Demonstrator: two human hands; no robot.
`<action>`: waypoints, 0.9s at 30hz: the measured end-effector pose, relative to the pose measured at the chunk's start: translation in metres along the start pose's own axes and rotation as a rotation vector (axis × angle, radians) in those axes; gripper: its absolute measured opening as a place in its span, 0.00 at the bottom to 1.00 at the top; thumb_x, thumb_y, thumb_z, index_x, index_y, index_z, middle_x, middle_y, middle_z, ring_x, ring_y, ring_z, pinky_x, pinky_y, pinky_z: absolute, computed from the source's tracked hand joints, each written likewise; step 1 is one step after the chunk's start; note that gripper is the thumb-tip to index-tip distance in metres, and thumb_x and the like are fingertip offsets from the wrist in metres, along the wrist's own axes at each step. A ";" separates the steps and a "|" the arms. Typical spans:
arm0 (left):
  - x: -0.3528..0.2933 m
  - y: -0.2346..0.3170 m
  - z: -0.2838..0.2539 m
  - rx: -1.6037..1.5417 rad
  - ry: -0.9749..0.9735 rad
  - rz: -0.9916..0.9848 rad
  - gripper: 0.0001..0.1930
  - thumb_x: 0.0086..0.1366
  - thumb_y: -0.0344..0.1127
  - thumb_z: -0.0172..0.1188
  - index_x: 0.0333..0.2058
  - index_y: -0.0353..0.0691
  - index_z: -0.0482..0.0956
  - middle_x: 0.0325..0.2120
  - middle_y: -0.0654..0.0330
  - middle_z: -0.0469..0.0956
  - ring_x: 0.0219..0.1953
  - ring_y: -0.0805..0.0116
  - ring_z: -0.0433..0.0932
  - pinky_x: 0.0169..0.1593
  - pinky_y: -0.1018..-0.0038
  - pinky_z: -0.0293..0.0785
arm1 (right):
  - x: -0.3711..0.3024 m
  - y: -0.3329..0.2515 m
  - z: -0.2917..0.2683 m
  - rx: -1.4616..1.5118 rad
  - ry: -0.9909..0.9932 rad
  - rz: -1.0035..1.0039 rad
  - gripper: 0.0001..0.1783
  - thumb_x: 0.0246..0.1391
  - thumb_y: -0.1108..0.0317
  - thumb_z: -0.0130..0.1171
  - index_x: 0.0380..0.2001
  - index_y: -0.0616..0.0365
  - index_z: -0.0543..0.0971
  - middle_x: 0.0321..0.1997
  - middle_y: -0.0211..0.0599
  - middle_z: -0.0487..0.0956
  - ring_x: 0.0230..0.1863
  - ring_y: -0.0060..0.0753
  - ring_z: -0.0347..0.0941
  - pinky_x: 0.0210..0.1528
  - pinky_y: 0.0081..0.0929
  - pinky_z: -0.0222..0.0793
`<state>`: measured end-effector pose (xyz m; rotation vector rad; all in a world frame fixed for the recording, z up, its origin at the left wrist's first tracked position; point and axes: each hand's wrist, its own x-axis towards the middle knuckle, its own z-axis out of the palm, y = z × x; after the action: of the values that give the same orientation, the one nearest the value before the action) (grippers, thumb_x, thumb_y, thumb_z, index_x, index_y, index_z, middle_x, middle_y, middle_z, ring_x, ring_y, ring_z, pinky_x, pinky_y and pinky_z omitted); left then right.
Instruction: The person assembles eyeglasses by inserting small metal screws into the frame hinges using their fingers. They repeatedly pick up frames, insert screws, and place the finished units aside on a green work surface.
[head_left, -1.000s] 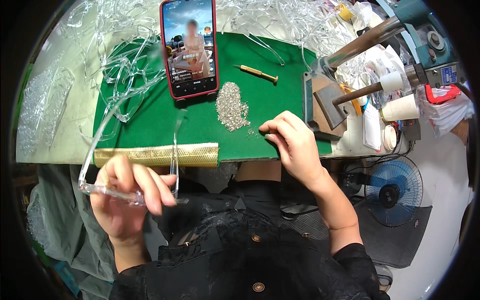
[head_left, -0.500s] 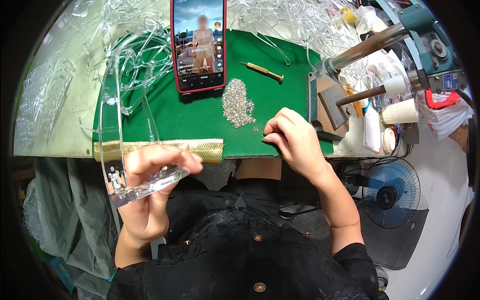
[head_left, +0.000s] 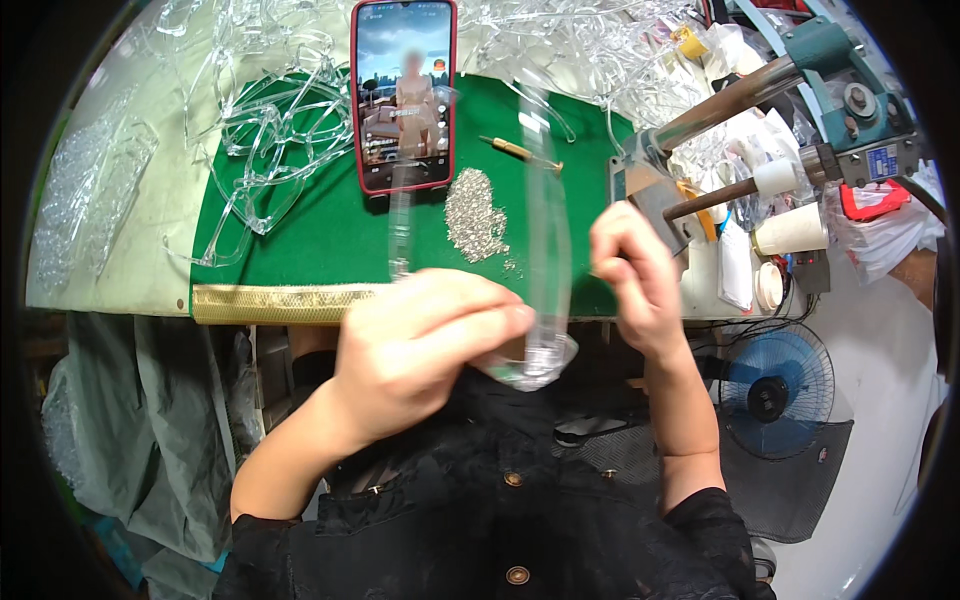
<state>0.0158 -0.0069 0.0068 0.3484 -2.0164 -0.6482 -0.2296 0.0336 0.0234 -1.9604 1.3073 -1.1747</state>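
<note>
My left hand (head_left: 415, 345) is closed on a clear plastic glasses frame (head_left: 548, 362), held in the air over the near edge of the table. Its two long temples reach away from me, blurred by motion. To the right, close to the press, my right hand (head_left: 640, 275) is raised with thumb and fingers curled together; whatever is between them cannot be made out. Between and beyond my hands, a pile of tiny shiny metal pieces (head_left: 470, 215) lies on the green mat (head_left: 320, 245). A brass-coloured screwdriver (head_left: 520, 152) rests behind the pile, partly seen through a temple.
A phone in a red case (head_left: 405, 100) stands behind the pile. Clear glasses frames (head_left: 275, 140) lie heaped at the left and back. A green press (head_left: 735, 100) stands at the right beside a paper cup (head_left: 790, 235). A gold strip (head_left: 280, 303) lines the table's front edge.
My left hand has swung to the right with the glasses frame, turning it over toward my right hand. My right hand has lifted off the mat and moved right, fingers still curled.
</note>
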 end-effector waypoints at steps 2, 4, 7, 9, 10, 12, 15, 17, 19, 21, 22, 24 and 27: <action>0.004 0.001 0.019 -0.097 -0.025 -0.027 0.15 0.44 0.21 0.62 0.35 0.35 0.81 0.32 0.55 0.82 0.32 0.58 0.81 0.33 0.71 0.77 | 0.011 -0.032 -0.009 -0.012 0.033 -0.204 0.06 0.52 0.72 0.58 0.25 0.59 0.71 0.27 0.35 0.69 0.28 0.32 0.67 0.32 0.24 0.63; 0.007 0.004 0.033 -0.190 -0.016 -0.062 0.17 0.43 0.19 0.62 0.36 0.37 0.81 0.31 0.57 0.81 0.32 0.58 0.81 0.33 0.71 0.77 | 0.016 -0.059 -0.012 -0.110 0.017 -0.319 0.12 0.46 0.63 0.65 0.25 0.57 0.74 0.27 0.33 0.71 0.27 0.32 0.68 0.29 0.25 0.62; 0.014 0.009 0.040 -0.183 -0.044 -0.071 0.11 0.50 0.26 0.65 0.35 0.39 0.81 0.32 0.61 0.81 0.33 0.62 0.81 0.35 0.71 0.77 | 0.014 -0.061 -0.016 -0.265 0.023 -0.394 0.12 0.42 0.61 0.66 0.24 0.55 0.75 0.26 0.30 0.71 0.26 0.31 0.67 0.28 0.26 0.60; 0.013 0.008 0.041 -0.179 -0.040 -0.067 0.12 0.50 0.26 0.65 0.36 0.39 0.80 0.32 0.61 0.81 0.33 0.62 0.80 0.35 0.71 0.77 | 0.014 -0.058 -0.016 -0.288 0.025 -0.406 0.13 0.41 0.61 0.67 0.24 0.55 0.76 0.26 0.30 0.71 0.26 0.31 0.67 0.27 0.26 0.60; 0.011 0.008 0.042 -0.179 -0.042 -0.068 0.12 0.49 0.25 0.65 0.36 0.39 0.80 0.32 0.61 0.81 0.33 0.62 0.80 0.35 0.71 0.77 | 0.013 -0.057 -0.015 -0.298 0.025 -0.413 0.13 0.40 0.60 0.67 0.23 0.55 0.76 0.26 0.30 0.71 0.26 0.31 0.67 0.27 0.26 0.60; 0.011 0.007 0.042 -0.182 -0.050 -0.067 0.13 0.49 0.25 0.64 0.36 0.40 0.80 0.32 0.61 0.81 0.33 0.62 0.80 0.35 0.71 0.77 | 0.013 -0.059 -0.016 -0.310 0.016 -0.392 0.13 0.39 0.61 0.67 0.23 0.55 0.76 0.26 0.30 0.71 0.25 0.31 0.67 0.27 0.26 0.60; 0.010 0.006 0.041 -0.164 -0.044 -0.069 0.13 0.49 0.24 0.64 0.36 0.40 0.80 0.32 0.61 0.80 0.33 0.62 0.80 0.34 0.71 0.77 | 0.013 -0.060 -0.016 -0.292 0.012 -0.367 0.12 0.38 0.61 0.68 0.23 0.55 0.77 0.26 0.30 0.72 0.25 0.30 0.67 0.27 0.25 0.60; 0.009 0.005 0.041 -0.157 -0.044 -0.067 0.13 0.49 0.24 0.64 0.36 0.40 0.80 0.32 0.61 0.80 0.33 0.62 0.80 0.34 0.71 0.77 | 0.013 -0.060 -0.016 -0.261 0.009 -0.352 0.12 0.38 0.62 0.69 0.23 0.56 0.77 0.26 0.30 0.72 0.25 0.30 0.68 0.27 0.25 0.60; 0.008 0.005 0.041 -0.158 -0.045 -0.068 0.13 0.49 0.24 0.64 0.36 0.40 0.80 0.32 0.61 0.81 0.33 0.62 0.80 0.34 0.71 0.77 | 0.012 -0.059 -0.016 -0.224 0.003 -0.337 0.12 0.38 0.63 0.69 0.24 0.56 0.78 0.26 0.31 0.72 0.25 0.30 0.68 0.27 0.24 0.61; 0.009 0.006 0.040 -0.166 -0.046 -0.077 0.13 0.49 0.24 0.64 0.36 0.40 0.80 0.32 0.61 0.81 0.33 0.62 0.80 0.34 0.71 0.77 | 0.012 -0.060 -0.015 -0.193 0.006 -0.303 0.12 0.39 0.64 0.70 0.25 0.56 0.78 0.26 0.31 0.72 0.26 0.29 0.69 0.28 0.24 0.62; 0.009 0.007 0.040 -0.172 -0.044 -0.081 0.13 0.49 0.24 0.64 0.36 0.40 0.80 0.32 0.61 0.81 0.33 0.62 0.80 0.34 0.71 0.77 | 0.011 -0.060 -0.015 -0.177 0.007 -0.286 0.12 0.40 0.64 0.70 0.25 0.57 0.78 0.26 0.31 0.72 0.26 0.29 0.69 0.28 0.23 0.63; 0.010 0.007 0.040 -0.184 -0.042 -0.090 0.13 0.49 0.24 0.64 0.35 0.40 0.80 0.32 0.61 0.81 0.33 0.63 0.80 0.34 0.71 0.77 | 0.012 -0.059 -0.016 -0.143 0.004 -0.277 0.12 0.40 0.65 0.70 0.25 0.58 0.78 0.26 0.32 0.73 0.27 0.29 0.69 0.28 0.23 0.64; 0.011 0.009 0.039 -0.245 -0.047 -0.117 0.15 0.41 0.18 0.62 0.32 0.35 0.80 0.31 0.55 0.81 0.33 0.57 0.81 0.34 0.70 0.77 | 0.012 -0.056 -0.015 -0.073 0.016 -0.284 0.12 0.43 0.65 0.70 0.26 0.59 0.78 0.27 0.32 0.73 0.28 0.29 0.70 0.29 0.23 0.64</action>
<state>-0.0235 0.0068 0.0040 0.3087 -1.9446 -0.9738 -0.2136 0.0461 0.0788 -2.2502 1.1189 -1.2903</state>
